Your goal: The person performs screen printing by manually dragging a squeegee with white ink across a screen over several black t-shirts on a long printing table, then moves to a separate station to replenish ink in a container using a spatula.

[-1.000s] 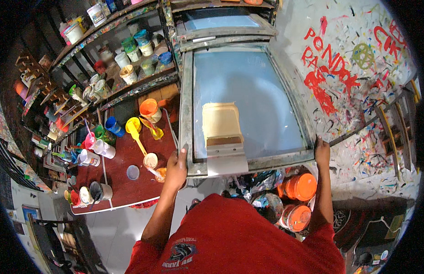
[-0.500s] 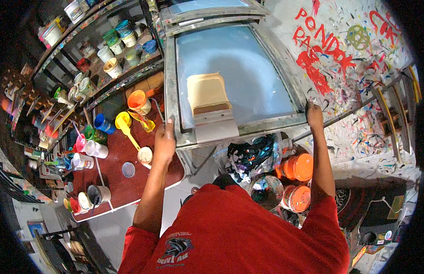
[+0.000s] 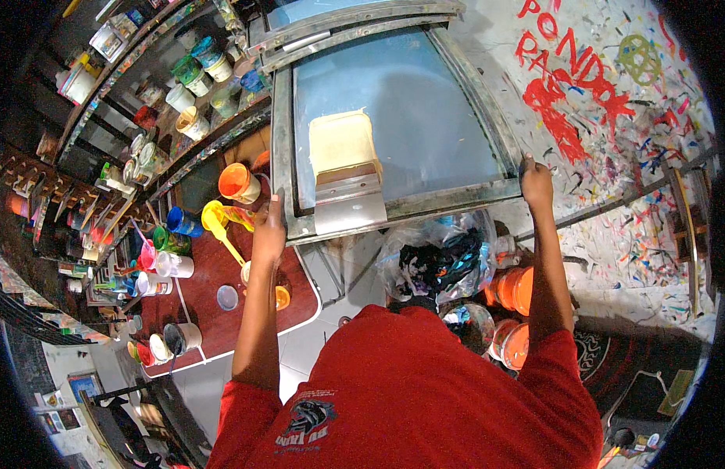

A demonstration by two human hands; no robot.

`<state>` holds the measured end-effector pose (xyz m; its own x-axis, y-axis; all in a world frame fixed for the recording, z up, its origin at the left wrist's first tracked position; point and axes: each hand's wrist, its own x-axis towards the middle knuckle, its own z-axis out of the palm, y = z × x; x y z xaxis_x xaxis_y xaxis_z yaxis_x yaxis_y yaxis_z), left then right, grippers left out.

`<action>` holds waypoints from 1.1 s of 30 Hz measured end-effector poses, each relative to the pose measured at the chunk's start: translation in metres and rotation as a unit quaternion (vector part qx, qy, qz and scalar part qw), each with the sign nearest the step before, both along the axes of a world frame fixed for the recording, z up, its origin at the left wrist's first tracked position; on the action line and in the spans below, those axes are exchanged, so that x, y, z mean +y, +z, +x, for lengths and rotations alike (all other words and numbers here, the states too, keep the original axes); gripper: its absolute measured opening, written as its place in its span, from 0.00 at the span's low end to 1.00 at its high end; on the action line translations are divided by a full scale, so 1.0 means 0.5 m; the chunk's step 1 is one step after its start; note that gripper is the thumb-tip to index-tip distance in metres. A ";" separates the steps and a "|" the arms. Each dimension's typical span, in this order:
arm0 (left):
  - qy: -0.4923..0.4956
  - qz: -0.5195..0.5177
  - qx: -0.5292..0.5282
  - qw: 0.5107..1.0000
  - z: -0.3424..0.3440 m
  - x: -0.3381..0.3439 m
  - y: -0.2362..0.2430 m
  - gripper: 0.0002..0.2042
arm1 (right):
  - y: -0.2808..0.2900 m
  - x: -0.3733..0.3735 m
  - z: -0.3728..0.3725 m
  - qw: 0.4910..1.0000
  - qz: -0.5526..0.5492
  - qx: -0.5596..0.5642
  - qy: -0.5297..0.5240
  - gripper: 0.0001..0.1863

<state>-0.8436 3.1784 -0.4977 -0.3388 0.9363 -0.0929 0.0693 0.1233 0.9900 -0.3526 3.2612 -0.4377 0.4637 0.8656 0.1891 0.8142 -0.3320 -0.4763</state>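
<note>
A screen-printing frame (image 3: 448,205) with a grey, stained border and pale blue mesh (image 3: 425,117) stretches out before me. My left hand (image 3: 269,228) is closed around its near left corner. At the near right corner, my right hand (image 3: 537,185) grips the same frame. A flat cream panel (image 3: 343,142) shows in the left half of the mesh, joined at its near end to a grey metal plate (image 3: 350,207) with bolts. That plate overlaps the frame's near bar; whether the panel touches the mesh I cannot tell.
Left stands a dark red table (image 3: 210,316) with an orange paint cup (image 3: 239,182), a yellow ladle-like scoop (image 3: 221,227) and several tubs. Shelves (image 3: 163,160) of paint pots rise behind it. Below the frame are a clear rag bag (image 3: 440,258) and orange buckets (image 3: 512,291). Another frame (image 3: 362,27) lies beyond.
The frame, with both hands on it, has shifted slightly left and away from me. My view has moved a little too. Both grips stay the same.
</note>
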 end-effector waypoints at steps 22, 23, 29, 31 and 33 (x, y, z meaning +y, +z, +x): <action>-0.017 -0.050 -0.018 0.998 -0.007 0.044 -0.076 0.26 | -0.141 0.044 0.057 0.984 0.005 0.177 0.032 0.33; -0.012 -0.054 -0.018 0.998 -0.009 0.041 -0.080 0.25 | -0.144 0.042 0.053 0.983 0.008 0.181 0.036 0.32; -0.003 -0.051 -0.009 0.999 -0.003 0.042 -0.080 0.25 | -0.154 0.044 0.051 0.972 0.015 0.230 0.032 0.32; 0.007 -0.048 -0.018 0.999 0.004 0.040 -0.082 0.26 | -0.167 0.045 0.058 0.970 0.027 0.239 0.031 0.32; 0.029 -0.086 -0.007 0.996 -0.005 0.045 -0.108 0.27 | -0.167 0.052 0.048 0.971 0.009 0.234 0.044 0.32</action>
